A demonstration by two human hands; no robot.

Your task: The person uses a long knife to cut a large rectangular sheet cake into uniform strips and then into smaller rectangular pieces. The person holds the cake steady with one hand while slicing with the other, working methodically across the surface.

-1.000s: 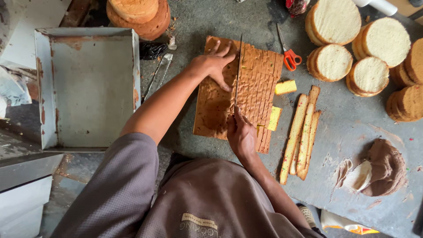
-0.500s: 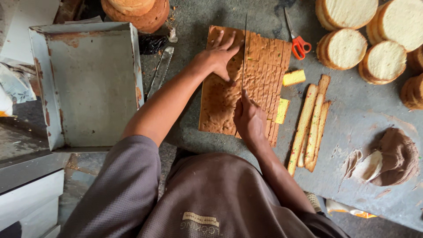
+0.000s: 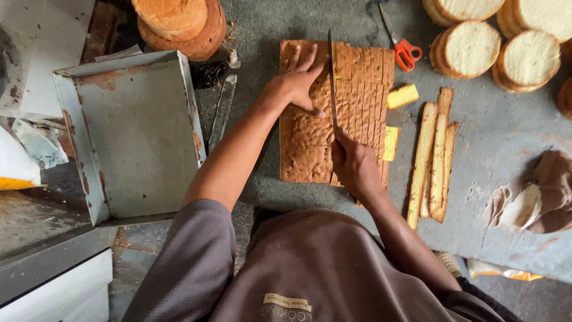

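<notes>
At your far left an empty, worn metal baking tray sits tilted against the bench edge, with stacked round sponge cakes just beyond it and a spare serrated knife lying on the grey work surface beside it. Next comes the rectangular sheet cake, flat on that surface in front of you. Your left hand lies on its uncut left part, fingers spread flat and pressing down, gripping nothing. Your right hand is curled tight around the handle of a long knife, whose blade runs along the cake's length at the boundary of the sliced part. The right half already stands cut into narrow strips; judging by this, roughly half remains to slice. Further right lie yellow offcuts, long trimmed crust strips, red-handled scissors, and more round sponges.
</notes>
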